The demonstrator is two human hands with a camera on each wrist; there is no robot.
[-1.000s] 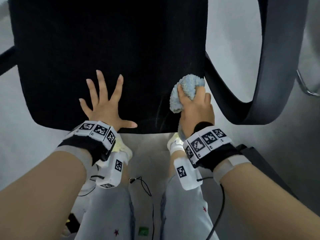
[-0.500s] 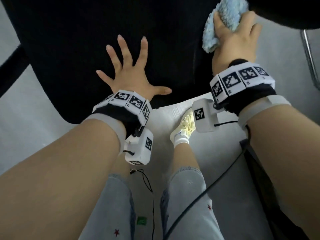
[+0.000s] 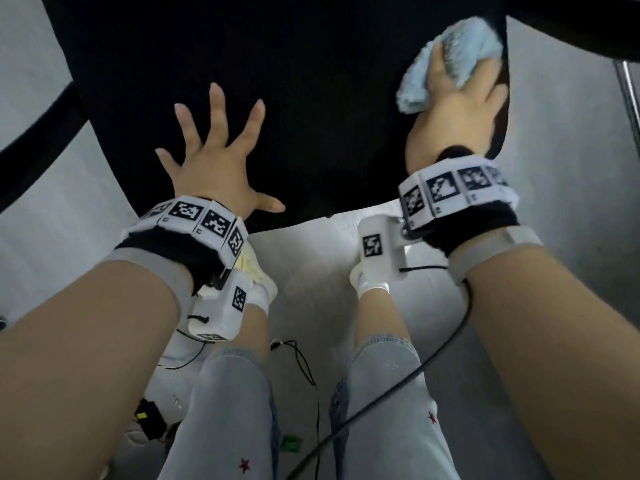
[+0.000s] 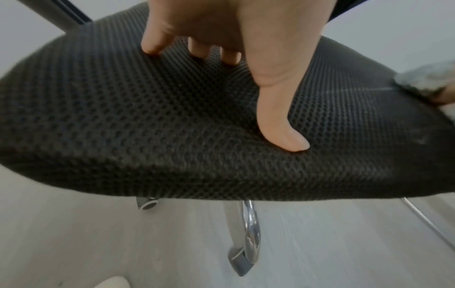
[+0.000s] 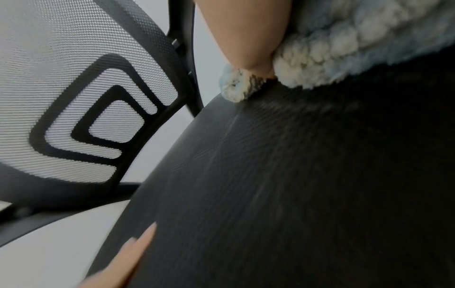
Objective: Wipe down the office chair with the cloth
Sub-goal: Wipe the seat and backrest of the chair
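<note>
Pale floor (image 3: 311,258) under the office chair (image 3: 294,98). I note my left hand (image 3: 214,168) pressed flat, fingers spread, on its black mesh seat. My right hand (image 3: 457,109) grips the blue cloth (image 3: 460,39), bunched against the seat's right rear edge.

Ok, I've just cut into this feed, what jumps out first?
The pale blue cloth stands out most, bunched in the right hand and pressed on the far right edge of the black mesh seat. Next is the left hand, fingers spread flat on the seat near its front edge. Behind the seat, the right wrist view shows the see-through mesh backrest.
</note>
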